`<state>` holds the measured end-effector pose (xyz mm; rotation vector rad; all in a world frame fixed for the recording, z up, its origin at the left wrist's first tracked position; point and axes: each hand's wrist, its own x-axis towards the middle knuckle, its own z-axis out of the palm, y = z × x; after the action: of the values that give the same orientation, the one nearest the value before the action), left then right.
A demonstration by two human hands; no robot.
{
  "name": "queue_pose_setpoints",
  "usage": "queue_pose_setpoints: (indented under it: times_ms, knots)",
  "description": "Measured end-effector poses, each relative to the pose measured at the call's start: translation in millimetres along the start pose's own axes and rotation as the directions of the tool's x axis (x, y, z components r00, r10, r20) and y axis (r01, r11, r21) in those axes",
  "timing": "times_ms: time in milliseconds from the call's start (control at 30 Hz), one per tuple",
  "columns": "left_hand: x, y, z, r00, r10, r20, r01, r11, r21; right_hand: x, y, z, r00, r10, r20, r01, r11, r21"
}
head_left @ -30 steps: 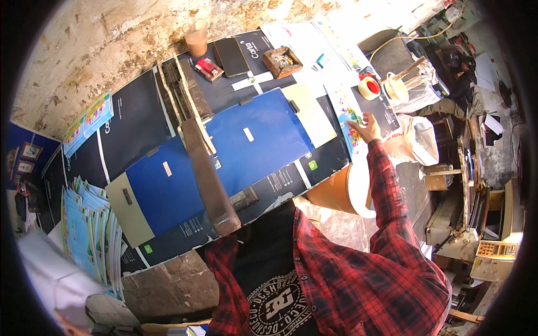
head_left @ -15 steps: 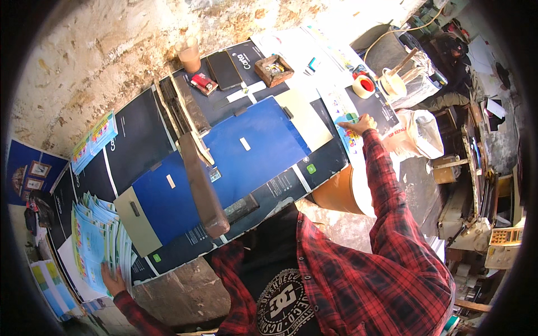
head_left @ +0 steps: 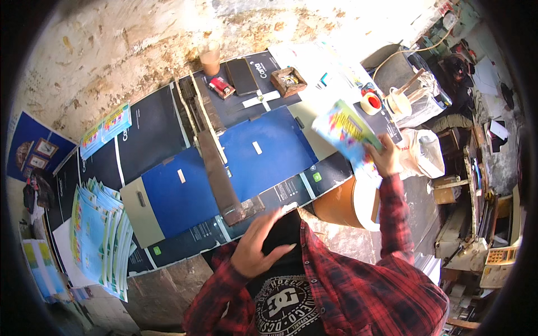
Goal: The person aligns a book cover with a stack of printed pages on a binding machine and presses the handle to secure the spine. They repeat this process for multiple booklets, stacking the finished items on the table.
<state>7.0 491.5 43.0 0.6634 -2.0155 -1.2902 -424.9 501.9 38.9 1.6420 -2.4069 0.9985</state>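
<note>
Now the right hand (head_left: 386, 159) grips a colourful printed sheet (head_left: 347, 131), lifted above the worktop (head_left: 145, 134) right of the blue board (head_left: 263, 151). Left hand (head_left: 260, 246) hovers empty, fingers spread, just below that board. Laying the sheet down flat seemingly comes next.

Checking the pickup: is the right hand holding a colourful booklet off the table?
Yes, the right hand grips the colourful booklet, raised above the table.

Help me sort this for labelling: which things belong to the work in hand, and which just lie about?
In hand: colourful booklet in right hand; fanned booklet stack; left hand, holding nothing.
Lying about: cup; tape roll; small wooden box; red packet.
</note>
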Motion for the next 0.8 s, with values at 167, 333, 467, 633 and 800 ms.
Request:
queue_pose_setpoints:
  times_ms: [167,333,467,633,800]
  knots:
    - [44.4,-6.5,20.8,0.981,0.152,-0.125,-0.118,0.963,0.241,-11.0,-97.5,-64.3,0.789,-0.201,0.581,0.061,0.966,0.251]
    - [-5.6,-35.1,44.7,0.878,-0.447,-0.172,0.382,0.87,-0.31,14.2,-140.0,25.6,0.522,-0.19,0.831,-0.048,0.967,0.251]
    - [-39.7,-124.8,54.5,0.556,-0.773,-0.304,0.296,0.526,-0.797,16.6,-164.4,137.6,0.547,-0.458,0.7,0.44,0.869,0.226]
    - [-10.8,-123.9,-10.6,0.525,-0.695,-0.49,0.259,0.68,-0.686,15.5,-195.4,197.3,0.691,-0.551,0.468,0.525,0.828,0.199]
    - [-35.6,-210.4,-56.7,0.52,-0.706,-0.481,0.331,0.685,-0.649,-25.0,-198.5,184.5,0.801,-0.499,0.331,0.467,0.867,0.176]
